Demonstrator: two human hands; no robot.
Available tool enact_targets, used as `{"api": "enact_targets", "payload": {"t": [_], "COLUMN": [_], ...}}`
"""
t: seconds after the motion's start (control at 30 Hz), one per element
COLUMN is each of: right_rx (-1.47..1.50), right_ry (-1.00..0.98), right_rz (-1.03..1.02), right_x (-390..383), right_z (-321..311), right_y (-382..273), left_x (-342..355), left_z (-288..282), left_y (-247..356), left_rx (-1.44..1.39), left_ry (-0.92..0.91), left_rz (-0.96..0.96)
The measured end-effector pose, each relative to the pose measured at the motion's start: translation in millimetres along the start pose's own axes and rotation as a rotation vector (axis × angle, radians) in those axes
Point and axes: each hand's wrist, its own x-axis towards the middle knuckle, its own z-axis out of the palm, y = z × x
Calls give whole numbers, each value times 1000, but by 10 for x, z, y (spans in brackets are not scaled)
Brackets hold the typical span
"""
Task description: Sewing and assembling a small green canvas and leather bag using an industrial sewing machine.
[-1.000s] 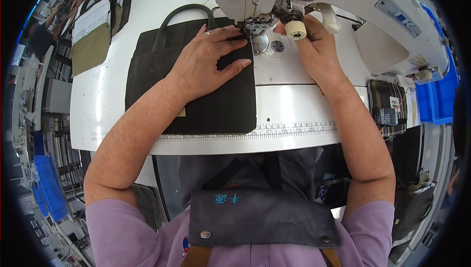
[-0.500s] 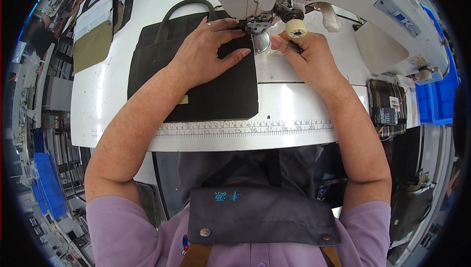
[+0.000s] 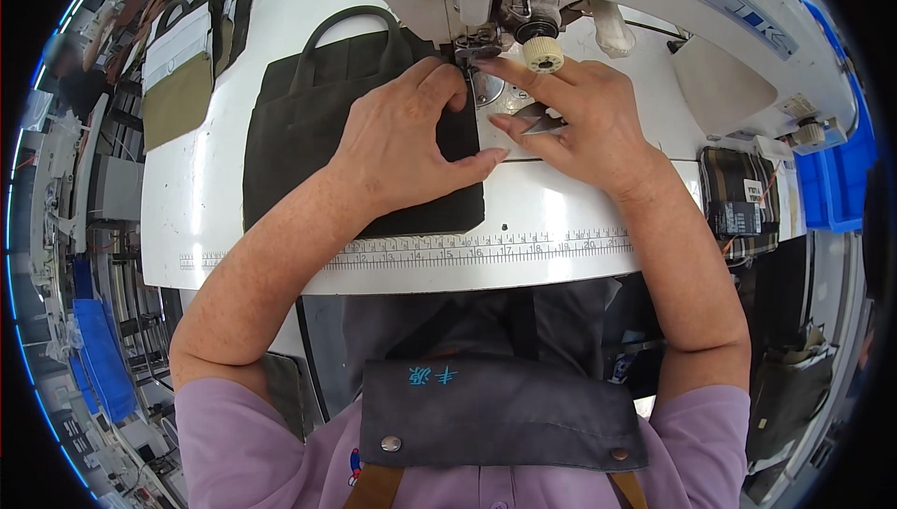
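"Curled now, the left hand [image 3: 388, 140] has come out of its flat press, and the right hand [image 3: 598, 121] has turned to show metal snips [image 3: 542, 122], one finger stretched toward the presser foot [image 3: 478, 46]!"

"Take it from the left, then?"

"Upper left of the frame, an olive-and-white piece [image 3: 177, 102] lies apart on the white table [image 3: 210, 186]. Left of centre, here's the dark bag panel [image 3: 299, 154], lying flat, its handle [image 3: 350, 12] arching up from the top."

"How far along is it?"

"Handle looks attached, so that part seems done. Upper right corner is at the presser foot; whether the right edge is fully stitched, nobody can tell. Snips out hint at a break in the sewing, and the fingers crowd whatever's left there."

"And those hands?"

"Apart from each other! Left one arched over the panel's right side, thumb spread from the fingers and past the edge; whether it presses down, can't tell. Right one closed round the snips."

"Room to move?"

"White surface shows left of the panel. Its lower edge runs just beside the ruler markings [image 3: 523, 252]. Right of it, below the right hand, more white opens up, with the sewing machine [image 3: 645, 4] hemming in the top. Far right, a plaid bundle [image 3: 733, 182] marks the limit, a blue bin [image 3: 846, 191] beyond."
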Motion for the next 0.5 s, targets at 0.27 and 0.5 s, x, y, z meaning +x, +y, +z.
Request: {"api": "enact_targets", "payload": {"t": [0.27,0.5], "right_rx": [-219,-171], "right_ry": [-202,-274], "right_rz": [30,110], "right_x": [-27,-52], "right_z": [55,36], "right_y": [-28,-86], "left_x": [23,63], "left_z": [-12,-166], "left_y": [55,-365], "left_rx": [114,-503], "left_ry": [-138,-210], "left_rz": [-132,-419]}}
